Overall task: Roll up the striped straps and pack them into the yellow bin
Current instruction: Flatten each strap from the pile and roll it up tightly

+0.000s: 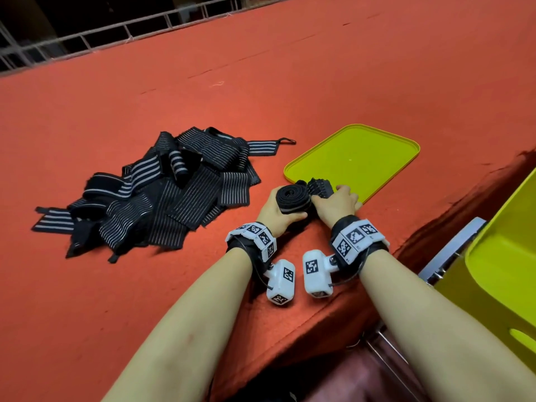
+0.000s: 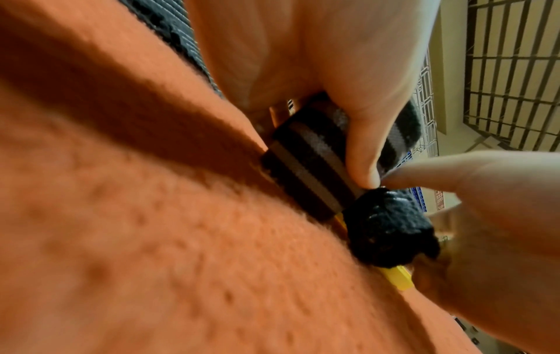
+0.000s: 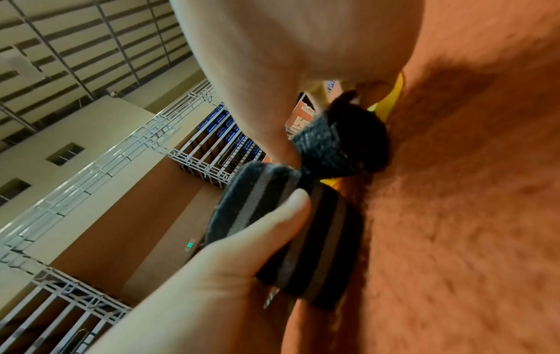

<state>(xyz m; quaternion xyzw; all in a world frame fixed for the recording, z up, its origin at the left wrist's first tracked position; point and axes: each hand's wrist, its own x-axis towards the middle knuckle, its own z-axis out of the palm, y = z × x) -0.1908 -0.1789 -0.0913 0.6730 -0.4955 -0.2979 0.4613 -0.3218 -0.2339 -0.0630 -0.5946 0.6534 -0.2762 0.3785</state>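
Observation:
A black strap with grey stripes, wound into a roll (image 1: 292, 199), lies on the red cloth at the near corner of the flat yellow tray (image 1: 356, 158). My left hand (image 1: 277, 210) grips this roll, thumb across its stripes (image 2: 312, 162). My right hand (image 1: 333, 203) pinches the strap's bunched black end (image 1: 319, 187) right beside the roll, over the tray's rim. In the right wrist view the bunched end (image 3: 339, 143) sits under my right fingers and the roll (image 3: 318, 251) under the left thumb. A loose pile of striped straps (image 1: 150, 192) lies to the left.
A deep yellow bin (image 1: 499, 265) stands off the table's right edge, beside a metal frame. The red cloth table (image 1: 261, 82) runs far back to a white railing (image 1: 116, 33). The table's near edge drops away just right of my right wrist.

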